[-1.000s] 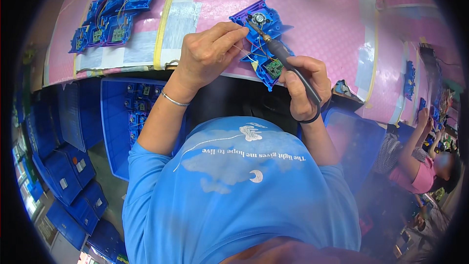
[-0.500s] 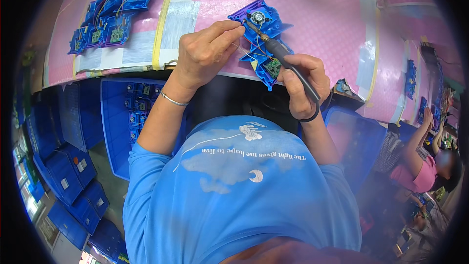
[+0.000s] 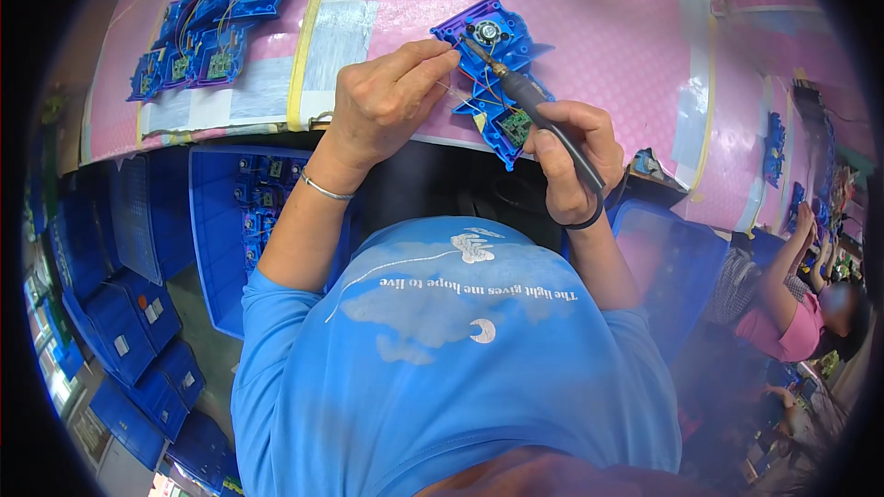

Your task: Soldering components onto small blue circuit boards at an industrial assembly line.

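On the pink-topped table lies a blue plastic housing (image 3: 518, 54) with a round speaker (image 3: 487, 32), thin wires and a green circuit board (image 3: 515, 126). My right hand (image 3: 578, 149) grips a soldering iron (image 3: 523, 90) by its dark handle, the tip slanting up and left onto the housing beside the speaker. Close to that tip, my left hand (image 3: 391, 92) is closed in a pinch at the housing's left edge. A thin pale wire (image 3: 455, 89) trails from beneath its fingers; whatever the fingertips themselves hold is too small to make out.
Several similar housings (image 3: 253, 2) with speakers and boards sit at the table's left. Below the table edge, a blue bin (image 3: 210, 239) holds more of them; another blue bin (image 3: 677, 258) stands right. Blue crates (image 3: 129, 331) are stacked far left. A co-worker in a pink top (image 3: 787, 327) sits right.
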A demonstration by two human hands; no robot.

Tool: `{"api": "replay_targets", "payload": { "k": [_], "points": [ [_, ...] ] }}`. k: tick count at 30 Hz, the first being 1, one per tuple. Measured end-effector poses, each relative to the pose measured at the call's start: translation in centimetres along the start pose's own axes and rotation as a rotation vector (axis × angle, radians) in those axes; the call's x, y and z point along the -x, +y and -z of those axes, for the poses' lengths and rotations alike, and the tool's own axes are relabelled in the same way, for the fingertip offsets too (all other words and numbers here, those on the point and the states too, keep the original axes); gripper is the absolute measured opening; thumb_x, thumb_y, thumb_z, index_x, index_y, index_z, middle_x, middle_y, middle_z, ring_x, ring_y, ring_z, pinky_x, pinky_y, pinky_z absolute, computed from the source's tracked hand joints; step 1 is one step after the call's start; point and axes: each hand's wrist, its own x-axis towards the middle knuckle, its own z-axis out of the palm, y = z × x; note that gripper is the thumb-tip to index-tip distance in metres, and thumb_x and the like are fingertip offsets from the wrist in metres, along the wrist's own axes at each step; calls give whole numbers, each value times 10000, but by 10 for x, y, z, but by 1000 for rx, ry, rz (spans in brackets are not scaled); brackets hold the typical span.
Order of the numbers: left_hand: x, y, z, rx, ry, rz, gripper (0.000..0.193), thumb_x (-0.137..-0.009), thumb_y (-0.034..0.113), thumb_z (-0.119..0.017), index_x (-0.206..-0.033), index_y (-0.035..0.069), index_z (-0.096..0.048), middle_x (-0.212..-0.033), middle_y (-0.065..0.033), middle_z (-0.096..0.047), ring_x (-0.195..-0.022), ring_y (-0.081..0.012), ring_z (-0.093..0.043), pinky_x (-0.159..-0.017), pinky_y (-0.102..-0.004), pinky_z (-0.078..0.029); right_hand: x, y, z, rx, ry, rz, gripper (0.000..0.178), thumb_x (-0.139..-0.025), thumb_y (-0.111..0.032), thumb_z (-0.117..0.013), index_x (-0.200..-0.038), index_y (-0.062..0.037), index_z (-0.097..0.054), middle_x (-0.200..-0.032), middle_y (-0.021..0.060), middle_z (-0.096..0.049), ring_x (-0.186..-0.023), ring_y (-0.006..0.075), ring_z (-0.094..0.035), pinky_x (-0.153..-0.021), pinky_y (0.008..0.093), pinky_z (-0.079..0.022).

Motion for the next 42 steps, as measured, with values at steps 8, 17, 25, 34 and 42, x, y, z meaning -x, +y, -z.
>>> {"api": "replay_targets", "payload": {
  "k": [8,17,25,34,42],
  "points": [
    [1,-1,0,-10,-13,1,290,-764,27,-833,-1041,64,-757,-1039,-75,-774,-802,-217,-763,-649,-279,-606,2,1,0,-10,13,13,265,-941,-35,-603,-1186,65,-583,-826,123,-688,-710,121,-631,-667,253,-512],
    [3,-2,0,1,-24,1,365,-704,24,-837,-1055,65,-746,-1043,-91,-767,-853,-239,-772,-674,-304,-629,3,3,1,-16,16,39,265,-942,-26,-593,-1188,70,-574,-834,138,-684,-716,128,-636,-678,261,-523],
    [1,-1,1,-2,-26,15,336,-733,32,-837,-1055,74,-751,-1041,-75,-770,-831,-226,-768,-661,-291,-617,3,4,1,-24,24,69,264,-938,-23,-590,-1185,71,-572,-836,148,-683,-711,134,-639,-671,261,-521],
    [4,13,10,68,29,64,349,-711,-13,-808,-1031,114,-751,-932,-30,-726,-717,-180,-721,-574,-292,-565,5,1,3,-34,32,81,267,-936,-31,-599,-1182,73,-572,-832,146,-682,-705,128,-631,-651,255,-505],
    [8,14,10,64,-159,43,235,-771,80,-826,-981,150,-747,-860,17,-651,-652,-154,-672,-532,-293,-513,11,-6,8,-95,82,43,261,-938,-36,-591,-1172,77,-567,-837,151,-673,-707,137,-625,-652,257,-502]
  ]
}}
